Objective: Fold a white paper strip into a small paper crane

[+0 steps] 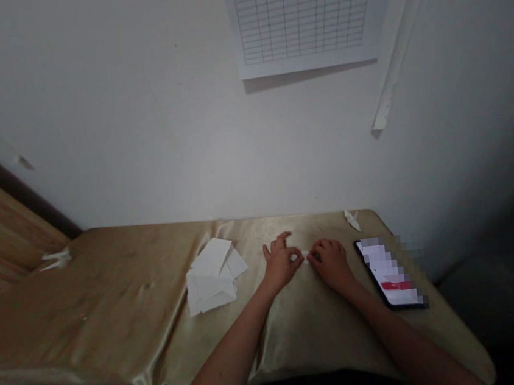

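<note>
Between my two hands is a small piece of white paper (305, 257), mostly covered by fingertips. My left hand (282, 259) pinches its left side with thumb and index finger, the other fingers raised and spread. My right hand (330, 258) grips the right side, its fingers curled in. How the paper is folded is too small to make out. Left of my hands lies a loose pile of white paper sheets (213, 277). A small folded white paper piece (352, 220) rests near the table's back right corner.
A phone (392, 276) with a lit, partly blurred screen lies right of my right hand. The table has a shiny gold cloth (111, 293) with creases. Another white paper scrap (57, 258) is at the far left. A printed grid sheet (302, 13) hangs on the wall behind.
</note>
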Demonstrator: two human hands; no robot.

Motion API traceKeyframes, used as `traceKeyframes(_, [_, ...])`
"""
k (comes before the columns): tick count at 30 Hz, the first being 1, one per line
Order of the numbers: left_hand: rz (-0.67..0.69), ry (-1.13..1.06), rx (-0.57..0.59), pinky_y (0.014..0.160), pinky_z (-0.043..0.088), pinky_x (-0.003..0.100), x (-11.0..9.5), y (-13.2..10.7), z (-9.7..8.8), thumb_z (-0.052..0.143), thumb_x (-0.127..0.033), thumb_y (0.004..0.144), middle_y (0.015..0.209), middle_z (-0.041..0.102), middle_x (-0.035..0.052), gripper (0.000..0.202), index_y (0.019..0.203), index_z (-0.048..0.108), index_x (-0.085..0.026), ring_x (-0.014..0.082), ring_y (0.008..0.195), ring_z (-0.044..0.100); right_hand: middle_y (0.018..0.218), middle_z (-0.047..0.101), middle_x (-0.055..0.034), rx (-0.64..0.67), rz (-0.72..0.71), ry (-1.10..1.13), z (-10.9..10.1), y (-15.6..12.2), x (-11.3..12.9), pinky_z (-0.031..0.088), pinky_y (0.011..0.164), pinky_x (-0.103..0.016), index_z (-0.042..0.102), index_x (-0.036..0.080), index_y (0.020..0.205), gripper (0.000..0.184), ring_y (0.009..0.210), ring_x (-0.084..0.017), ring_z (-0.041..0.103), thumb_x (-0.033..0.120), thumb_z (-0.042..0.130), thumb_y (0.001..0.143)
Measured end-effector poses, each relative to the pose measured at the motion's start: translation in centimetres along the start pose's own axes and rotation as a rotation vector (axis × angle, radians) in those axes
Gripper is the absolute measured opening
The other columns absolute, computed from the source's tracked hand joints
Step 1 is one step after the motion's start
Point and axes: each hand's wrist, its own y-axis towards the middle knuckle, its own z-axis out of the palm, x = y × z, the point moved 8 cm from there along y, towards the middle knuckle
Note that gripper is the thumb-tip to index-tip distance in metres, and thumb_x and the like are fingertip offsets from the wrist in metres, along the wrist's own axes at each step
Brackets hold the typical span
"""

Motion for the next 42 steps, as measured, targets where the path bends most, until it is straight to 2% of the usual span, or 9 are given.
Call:
traceKeyframes(8, [-0.069,0.014,0.033,0.118,0.012,0.073,-0.42,0.52,0.25,0.073,-0.028,0.081,0.159,0.041,-0.0028,0.004,0.08,0.075,-0.026,0.0319,0.143,0.038,0.107,0.068,-0.0071,-0.022,0.064,0.046,0.15,0.13,-0.41,0.031,0.102,-0.043,0.073,0.021,0.086,0.016,0.109,-0.027,0.052,0.033,0.062,0.091])
traceKeyframes(13, [-0.1,0.023,0.042,0.119,0.011,0.071,-0.3,0.55,0.37,0.075,-0.029,0.079,0.159,0.042,-0.0009,0.004,0.079,0.076,-0.025,0.033,0.144,0.036,0.107,0.068,-0.0073,-0.035,0.06,0.062,0.05,0.05,-0.41,0.031,0.101,-0.043,0.073,0.021,0.086,0.016,0.108,-0.027,0.052,0.032,0.063,0.09])
traceKeyframes(15, [-0.097,0.01,0.018,0.12,0.011,0.069,-0.21,0.38,0.31,0.076,-0.029,0.079,0.158,0.041,-0.0002,0.006,0.084,0.075,-0.026,0.0316,0.143,0.038,0.106,0.068,-0.0074,-0.037,0.048,0.06,0.04,0.03,-0.36,0.032,0.101,-0.042,0.073,0.02,0.086,0.016,0.108,-0.027,0.053,0.032,0.063,0.091])
traceKeyframes(19, [-0.052,-0.005,-0.028,0.121,0.013,0.065,-0.24,-0.04,0.04,0.078,-0.03,0.079,0.16,0.037,-0.002,0.028,0.106,0.073,-0.035,0.0282,0.139,0.043,0.105,0.068,-0.0074,-0.041,0.022,0.06,0.16,0.07,-0.45,0.032,0.101,-0.041,0.073,0.021,0.088,0.016,0.107,-0.026,0.054,0.032,0.063,0.091])
traceKeyframes(23, [-0.025,0.026,-0.011,0.121,0.013,0.065,-0.14,-0.18,0.07,0.076,-0.032,0.082,0.161,0.036,-0.0071,0.017,0.098,0.077,-0.039,0.0286,0.137,0.044,0.106,0.069,-0.0075,-0.035,0.008,0.052,0.37,0.11,-0.56,0.032,0.101,-0.041,0.073,0.021,0.089,0.017,0.107,-0.026,0.054,0.032,0.061,0.092])
traceKeyframes(28, [-0.02,0.054,-0.023,0.12,0.018,0.063,-0.06,-0.07,-0.11,0.077,-0.037,0.083,0.162,0.037,-0.0076,0.01,0.092,0.079,-0.039,0.0288,0.138,0.044,0.109,0.068,-0.0074,-0.024,0.011,0.012,0.33,0.09,-0.36,0.03,0.103,-0.043,0.073,0.022,0.089,0.016,0.11,-0.026,0.054,0.031,0.061,0.092])
traceKeyframes(34, [-0.011,0.069,-0.019,0.117,0.018,0.069,-0.37,0.0,-0.23,0.076,-0.037,0.083,0.164,0.035,-0.0069,0.008,0.091,0.079,-0.037,0.0297,0.141,0.041,0.108,0.069,-0.0074,-0.02,0.038,0.012,0.14,0.13,-0.12,0.031,0.102,-0.043,0.074,0.022,0.087,0.018,0.11,-0.025,0.055,0.032,0.06,0.092])
traceKeyframes(42, [-0.054,0.044,0.007,0.117,0.011,0.074,-0.13,0.39,0.01,0.078,-0.035,0.081,0.163,0.035,-0.0079,0.007,0.088,0.079,-0.036,0.0318,0.145,0.035,0.106,0.069,-0.0072,-0.038,0.087,0.054,-0.07,0.11,-0.08,0.029,0.105,-0.042,0.074,0.021,0.083,0.016,0.11,-0.026,0.054,0.031,0.062,0.089])
